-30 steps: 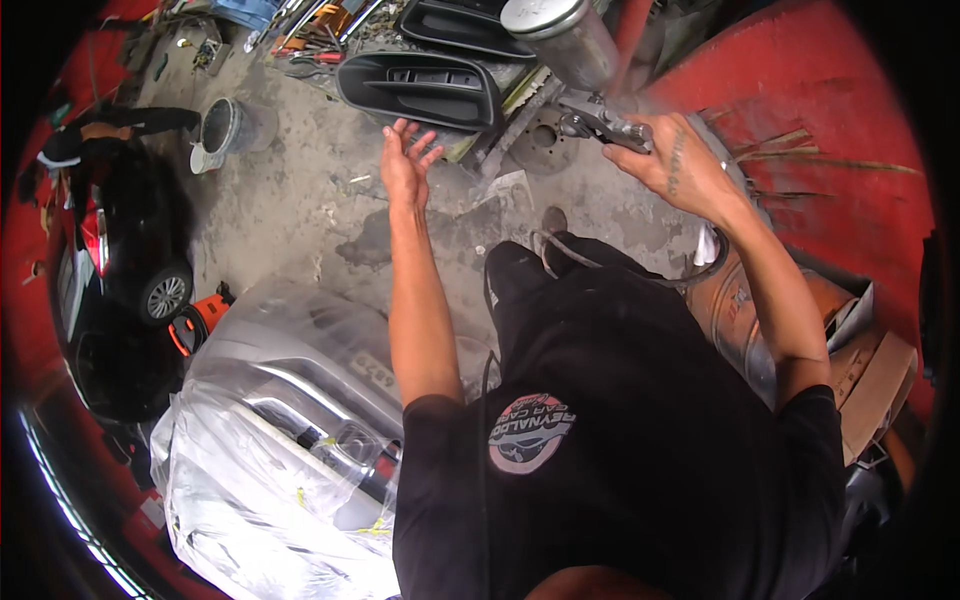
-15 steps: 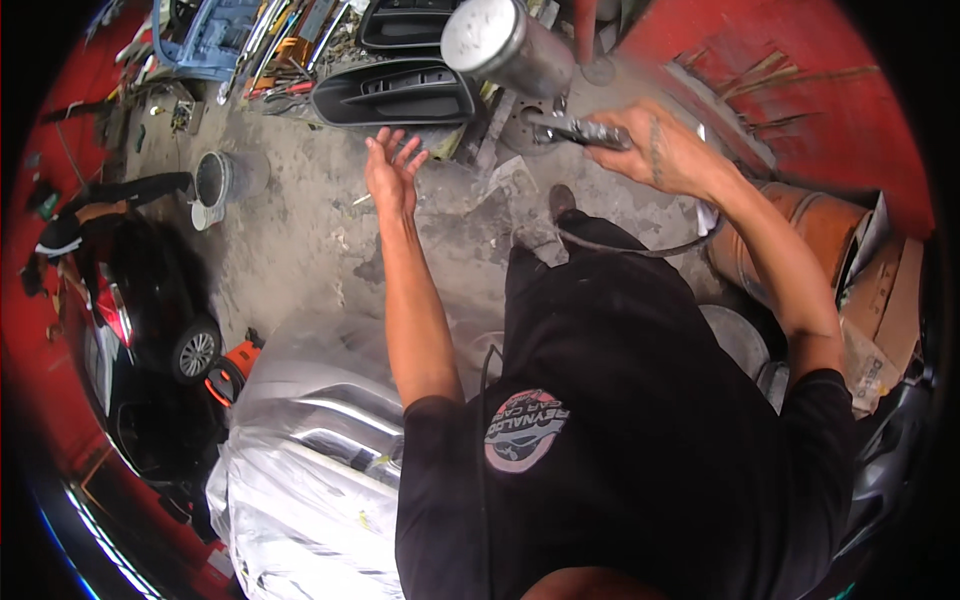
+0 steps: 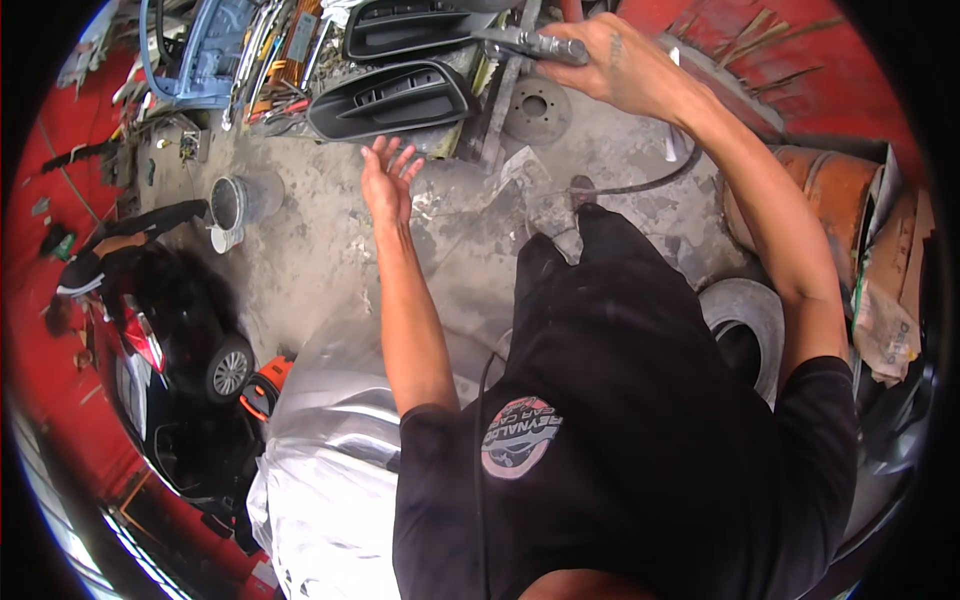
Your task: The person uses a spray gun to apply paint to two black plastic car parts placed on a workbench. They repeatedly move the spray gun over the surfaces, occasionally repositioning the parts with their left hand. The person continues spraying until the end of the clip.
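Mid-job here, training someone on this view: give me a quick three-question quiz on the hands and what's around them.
1. Which hand holds the spray gun?
2. True or false: the left hand is clenched into a fist.
3. How many black tray-shaped parts lie beyond the left hand: (a) one, (b) two, (c) four?

Key:
1. The right hand.
2. False; it is open and empty.
3. (b) two.

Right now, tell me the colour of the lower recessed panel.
The lower recessed panel is black, shown best in the head view.
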Motion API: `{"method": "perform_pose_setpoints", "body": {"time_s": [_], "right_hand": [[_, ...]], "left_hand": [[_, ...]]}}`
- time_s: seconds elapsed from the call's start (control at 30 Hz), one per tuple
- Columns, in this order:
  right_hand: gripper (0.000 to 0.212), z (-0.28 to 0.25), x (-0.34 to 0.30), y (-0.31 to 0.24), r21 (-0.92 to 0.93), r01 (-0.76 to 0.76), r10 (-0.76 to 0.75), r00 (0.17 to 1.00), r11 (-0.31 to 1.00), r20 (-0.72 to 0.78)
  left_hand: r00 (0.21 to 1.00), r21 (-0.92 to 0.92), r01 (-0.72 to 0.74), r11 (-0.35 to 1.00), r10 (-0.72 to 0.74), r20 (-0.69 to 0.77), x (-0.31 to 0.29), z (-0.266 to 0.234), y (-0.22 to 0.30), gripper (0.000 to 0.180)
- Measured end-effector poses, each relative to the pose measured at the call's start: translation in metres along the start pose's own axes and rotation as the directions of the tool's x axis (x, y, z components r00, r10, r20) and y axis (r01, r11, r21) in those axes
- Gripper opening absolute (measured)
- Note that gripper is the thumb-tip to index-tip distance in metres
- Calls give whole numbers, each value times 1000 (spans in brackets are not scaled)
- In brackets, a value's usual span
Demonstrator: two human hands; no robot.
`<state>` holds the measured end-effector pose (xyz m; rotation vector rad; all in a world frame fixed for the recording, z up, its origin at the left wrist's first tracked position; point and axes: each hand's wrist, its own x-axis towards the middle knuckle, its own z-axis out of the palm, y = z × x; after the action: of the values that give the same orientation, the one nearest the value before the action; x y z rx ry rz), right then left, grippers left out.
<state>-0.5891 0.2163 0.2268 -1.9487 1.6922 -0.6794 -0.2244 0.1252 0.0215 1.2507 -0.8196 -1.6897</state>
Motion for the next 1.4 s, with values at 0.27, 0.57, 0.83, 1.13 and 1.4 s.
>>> {"method": "perform_pose_setpoints", "body": {"time_s": [0.27, 0.57, 0.83, 1.13, 1.4], "right_hand": [[46, -16, -45, 30, 21, -105, 85, 896, 994, 436], [47, -7, -47, 54, 215, -154, 127, 983, 964, 134], [49, 17, -68, 50, 399, -165, 70, 968, 902, 242], [46, 13, -92, 44, 307, -419, 419, 905, 854, 69], [40, 63, -86, -34, 499, -271, 285, 957, 823, 50]], "left_hand": [[995, 44, -7, 999, 11, -102, -10, 14, 7, 70], [984, 79, 44, 996, -30, -175, -12, 24, 7, 70], [983, 116, 78, 990, -57, -174, -8, 21, 11, 70], [988, 141, 99, 985, -80, -134, -4, 1, 11, 66], [995, 151, 93, 984, -97, 20, 14, -33, 24, 68]]}}
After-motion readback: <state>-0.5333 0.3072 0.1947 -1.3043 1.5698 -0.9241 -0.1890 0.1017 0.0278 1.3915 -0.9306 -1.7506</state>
